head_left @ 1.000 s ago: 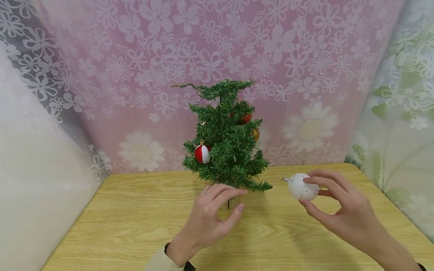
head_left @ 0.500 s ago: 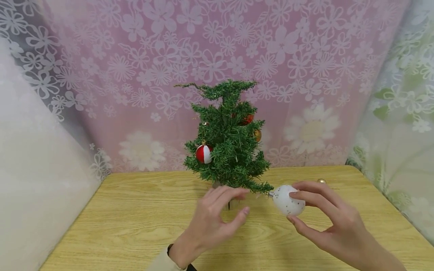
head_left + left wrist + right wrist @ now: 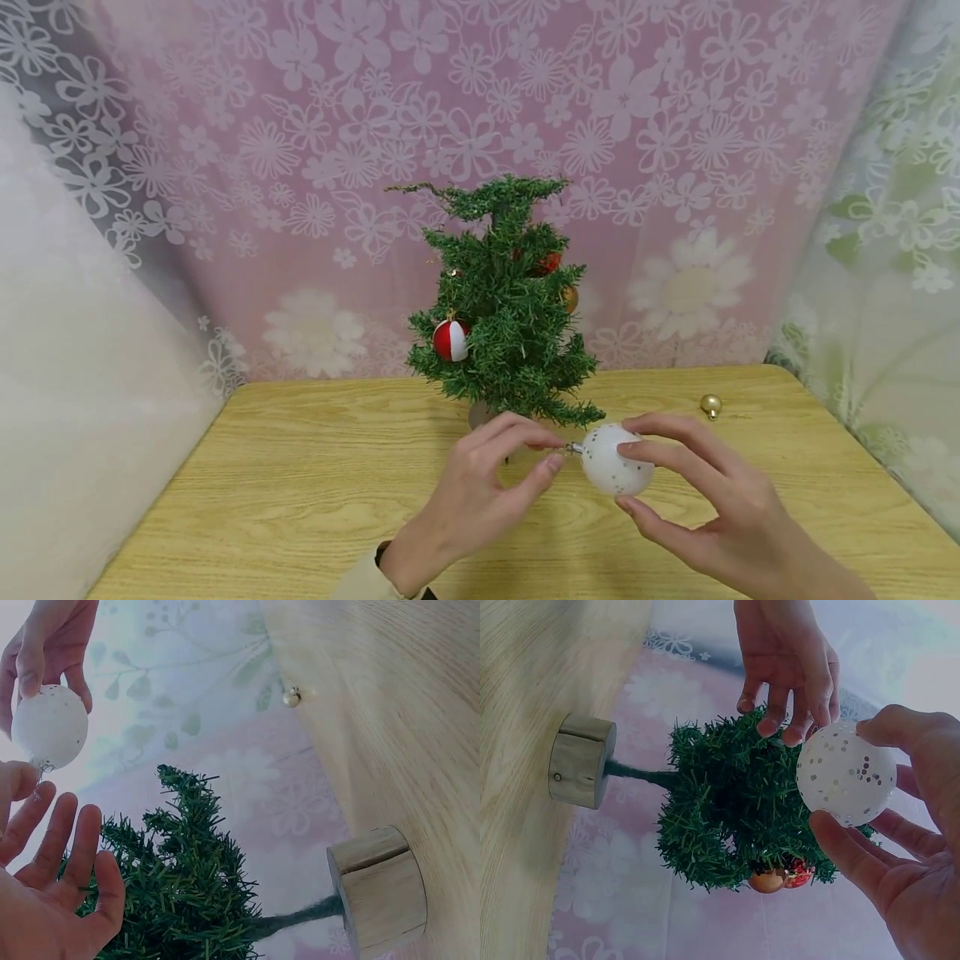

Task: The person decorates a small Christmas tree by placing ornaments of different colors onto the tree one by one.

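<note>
A white Christmas bauble (image 3: 609,460) with silvery dots is gripped between the thumb and fingers of my right hand (image 3: 712,496), its metal cap turned left. My left hand (image 3: 483,483) pinches the thin hanging string at that cap between thumb and forefinger; its other fingers are spread in the left wrist view. Just behind the hands stands a small artificial Christmas tree (image 3: 502,333), upright. A red and white bauble (image 3: 452,340) hangs on its left side. On its right hang a red bauble (image 3: 549,264) and a gold-orange bauble (image 3: 769,881).
A small gold bauble (image 3: 710,406) lies on the wooden table (image 3: 262,483) at the right, behind my right hand. The tree's round wooden base (image 3: 379,892) shows in the wrist views. Flowered cloth (image 3: 465,108) hangs behind the table and at both sides.
My right hand has carried the white bauble left and nearer, to the left hand. The left fingers have closed on its string. The small gold bauble has come into sight.
</note>
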`<control>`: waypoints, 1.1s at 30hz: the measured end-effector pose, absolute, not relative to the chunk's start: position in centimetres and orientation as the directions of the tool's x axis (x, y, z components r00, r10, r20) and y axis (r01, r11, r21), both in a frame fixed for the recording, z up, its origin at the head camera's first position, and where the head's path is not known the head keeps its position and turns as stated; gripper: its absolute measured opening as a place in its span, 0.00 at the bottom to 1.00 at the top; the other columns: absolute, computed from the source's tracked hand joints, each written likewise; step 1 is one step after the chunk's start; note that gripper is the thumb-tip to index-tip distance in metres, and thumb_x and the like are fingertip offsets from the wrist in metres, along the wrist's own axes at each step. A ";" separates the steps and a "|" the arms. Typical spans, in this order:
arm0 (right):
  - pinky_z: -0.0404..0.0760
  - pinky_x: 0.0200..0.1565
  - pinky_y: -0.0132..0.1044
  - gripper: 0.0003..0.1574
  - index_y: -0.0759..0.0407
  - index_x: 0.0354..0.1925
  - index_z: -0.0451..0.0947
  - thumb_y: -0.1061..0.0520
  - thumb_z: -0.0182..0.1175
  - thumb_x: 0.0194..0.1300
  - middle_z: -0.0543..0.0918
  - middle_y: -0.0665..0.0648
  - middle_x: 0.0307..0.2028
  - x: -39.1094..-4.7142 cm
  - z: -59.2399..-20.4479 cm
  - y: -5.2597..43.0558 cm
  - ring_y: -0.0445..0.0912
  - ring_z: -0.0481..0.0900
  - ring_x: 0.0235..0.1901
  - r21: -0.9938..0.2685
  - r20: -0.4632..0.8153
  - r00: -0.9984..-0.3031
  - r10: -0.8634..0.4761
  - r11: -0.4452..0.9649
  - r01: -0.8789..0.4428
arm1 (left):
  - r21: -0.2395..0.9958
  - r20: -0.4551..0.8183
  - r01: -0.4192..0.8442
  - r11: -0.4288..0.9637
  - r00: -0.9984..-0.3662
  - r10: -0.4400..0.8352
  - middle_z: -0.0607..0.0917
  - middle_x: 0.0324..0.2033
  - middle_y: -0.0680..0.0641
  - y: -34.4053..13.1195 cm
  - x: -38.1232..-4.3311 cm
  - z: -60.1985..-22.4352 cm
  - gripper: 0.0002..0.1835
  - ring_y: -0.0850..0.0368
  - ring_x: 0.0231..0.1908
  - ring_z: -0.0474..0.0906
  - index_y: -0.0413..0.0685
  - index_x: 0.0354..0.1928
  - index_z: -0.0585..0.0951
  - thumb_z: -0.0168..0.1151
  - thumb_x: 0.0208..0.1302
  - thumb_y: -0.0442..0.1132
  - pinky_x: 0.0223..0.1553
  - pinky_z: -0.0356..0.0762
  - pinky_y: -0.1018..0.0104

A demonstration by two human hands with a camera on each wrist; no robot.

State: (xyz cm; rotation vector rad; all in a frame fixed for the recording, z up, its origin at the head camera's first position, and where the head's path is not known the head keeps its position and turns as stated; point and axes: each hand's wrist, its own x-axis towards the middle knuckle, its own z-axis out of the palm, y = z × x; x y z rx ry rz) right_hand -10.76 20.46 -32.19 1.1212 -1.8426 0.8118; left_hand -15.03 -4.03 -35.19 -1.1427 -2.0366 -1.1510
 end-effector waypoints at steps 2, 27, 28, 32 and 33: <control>0.76 0.56 0.18 0.26 0.69 0.47 0.83 0.45 0.65 0.69 0.82 0.65 0.50 -10.8 -32.3 20.4 0.38 0.80 0.56 -0.109 0.879 -0.275 -0.390 0.398 -0.911 | 0.418 0.765 0.866 0.274 -0.499 0.408 0.88 0.42 0.56 -4.0 -15.0 -35.2 0.05 0.66 0.44 0.85 0.54 0.45 0.86 0.64 0.72 0.39 0.48 0.80 0.77; 0.77 0.42 0.19 0.27 0.58 0.57 0.81 0.41 0.56 0.73 0.79 0.59 0.55 -10.7 -33.5 20.8 0.37 0.75 0.50 -0.181 0.787 -0.421 -0.452 0.483 -0.857 | 0.325 0.833 0.879 0.348 -0.440 0.335 0.87 0.37 0.56 -4.7 -15.4 -35.7 0.03 0.64 0.38 0.84 0.52 0.37 0.86 0.65 0.68 0.36 0.44 0.78 0.79; 0.77 0.41 0.19 0.27 0.58 0.58 0.81 0.41 0.56 0.73 0.79 0.59 0.55 -10.7 -33.5 20.8 0.36 0.76 0.49 -0.190 0.783 -0.426 -0.454 0.478 -0.858 | 0.314 0.837 0.880 0.356 -0.433 0.334 0.87 0.37 0.56 -4.7 -15.4 -35.7 0.03 0.64 0.38 0.83 0.53 0.37 0.86 0.65 0.68 0.36 0.44 0.78 0.79; 0.77 0.42 0.19 0.26 0.57 0.57 0.80 0.42 0.55 0.73 0.79 0.58 0.55 -10.9 -33.7 20.7 0.37 0.77 0.48 -0.206 0.776 -0.436 -0.455 0.470 -0.858 | 0.280 0.849 0.883 0.376 -0.411 0.333 0.87 0.37 0.57 -4.7 -15.4 -35.7 0.03 0.65 0.38 0.83 0.54 0.37 0.86 0.65 0.68 0.37 0.44 0.78 0.77; 0.78 0.42 0.19 0.25 0.58 0.57 0.80 0.43 0.56 0.72 0.79 0.58 0.56 -10.9 -33.8 20.7 0.37 0.78 0.48 -0.206 0.778 -0.432 -0.456 0.465 -0.861 | 0.274 0.851 0.884 0.378 -0.406 0.334 0.87 0.37 0.57 -4.7 -15.4 -35.7 0.03 0.65 0.38 0.83 0.54 0.36 0.86 0.65 0.67 0.37 0.44 0.77 0.77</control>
